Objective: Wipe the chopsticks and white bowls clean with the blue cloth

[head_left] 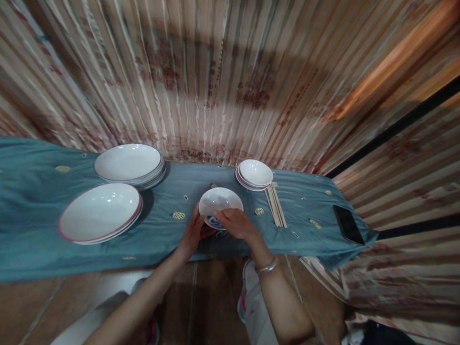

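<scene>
A small white bowl (pixel 220 201) with a blue pattern on its outside sits on the teal cloth (pixel 36 191) near the front edge. My left hand (pixel 194 232) holds its near left rim. My right hand (pixel 236 224), with a silver bangle on the wrist, grips the near right rim. Just behind and to the right stands a stack of small white bowls (pixel 254 174). Several wooden chopsticks (pixel 276 205) lie beside that stack.
Two stacks of large white plates stand at the left, one pink-rimmed (pixel 99 212), one behind it (pixel 129 164). A black phone (pixel 348 224) lies at the cloth's right end. Pleated patterned curtain (pixel 230 81) hangs behind. Below is brown floor.
</scene>
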Tool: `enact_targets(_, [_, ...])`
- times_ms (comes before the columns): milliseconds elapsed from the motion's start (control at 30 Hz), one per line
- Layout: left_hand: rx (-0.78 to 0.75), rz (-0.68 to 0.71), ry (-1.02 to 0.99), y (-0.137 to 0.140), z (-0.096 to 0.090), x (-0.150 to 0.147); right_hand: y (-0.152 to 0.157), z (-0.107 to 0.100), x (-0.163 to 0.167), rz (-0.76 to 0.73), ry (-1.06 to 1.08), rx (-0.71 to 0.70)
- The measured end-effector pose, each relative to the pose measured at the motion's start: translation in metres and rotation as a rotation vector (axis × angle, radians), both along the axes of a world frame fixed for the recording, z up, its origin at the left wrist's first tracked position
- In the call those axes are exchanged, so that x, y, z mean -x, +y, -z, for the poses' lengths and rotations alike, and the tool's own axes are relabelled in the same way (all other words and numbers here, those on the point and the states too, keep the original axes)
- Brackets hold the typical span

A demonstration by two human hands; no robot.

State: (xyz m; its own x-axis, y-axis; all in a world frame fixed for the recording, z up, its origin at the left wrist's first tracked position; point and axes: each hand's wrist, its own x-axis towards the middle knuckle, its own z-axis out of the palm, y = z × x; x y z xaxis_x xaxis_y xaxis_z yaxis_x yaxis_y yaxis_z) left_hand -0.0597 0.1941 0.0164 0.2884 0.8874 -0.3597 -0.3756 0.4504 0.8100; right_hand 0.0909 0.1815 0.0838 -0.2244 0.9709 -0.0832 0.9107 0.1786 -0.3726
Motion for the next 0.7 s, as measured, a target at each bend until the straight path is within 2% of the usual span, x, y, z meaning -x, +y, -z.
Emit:
enact_targets(267, [0.019, 0.014, 0.008, 0.001, -0.001, -0.001, 0.002, 0.005, 0.003, 0.028, 0.301, 0.057])
enact_targets(433, [0.033, 0.001, -0.028, 0.002, 0.002, -0.002, 0.004, 0.011, 0.013, -0.001, 0.437, -0.002])
enact_targets(533, [0.050, -0.017, -0.026, 0.003, 0.006, -0.002, 0.006, 0.015, 0.021, -0.040, 0.441, -0.075])
enact_targets(700, [0.061, -0.025, 0.020, 0.002, 0.007, -0.002, 0.012, 0.015, 0.032, -0.078, 0.282, -0.185])
